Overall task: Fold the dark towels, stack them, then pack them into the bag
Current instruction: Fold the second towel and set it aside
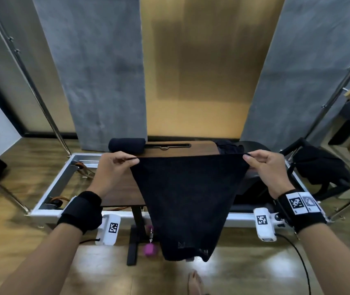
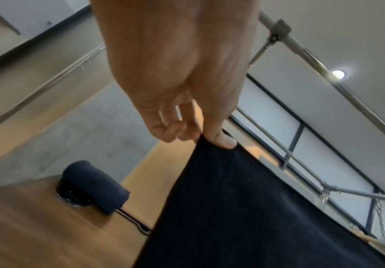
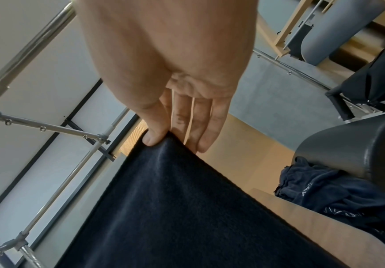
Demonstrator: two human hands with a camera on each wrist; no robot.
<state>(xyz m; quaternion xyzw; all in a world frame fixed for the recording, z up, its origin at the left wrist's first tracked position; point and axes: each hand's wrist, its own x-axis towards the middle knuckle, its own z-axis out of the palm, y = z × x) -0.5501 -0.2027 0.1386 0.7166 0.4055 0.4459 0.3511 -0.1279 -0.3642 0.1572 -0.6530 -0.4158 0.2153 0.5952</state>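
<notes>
Left hand (image 1: pixel 114 167) and right hand (image 1: pixel 265 167) each pinch a top corner of the dark towel (image 1: pixel 187 199), hanging above the table's (image 1: pixel 123 192) near edge; rolled towel (image 1: pixel 127 144) lies at its far-left corner.

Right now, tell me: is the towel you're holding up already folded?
No, the towel hangs open in one layer, with the left hand and right hand each pinching a top corner.

A dark towel (image 1: pixel 185 201) hangs spread out, pinched at its two top corners, while a rolled dark towel (image 1: pixel 127 144) lies at the counter's far left and crumpled ones (image 3: pixel 338 192) at far right
</notes>
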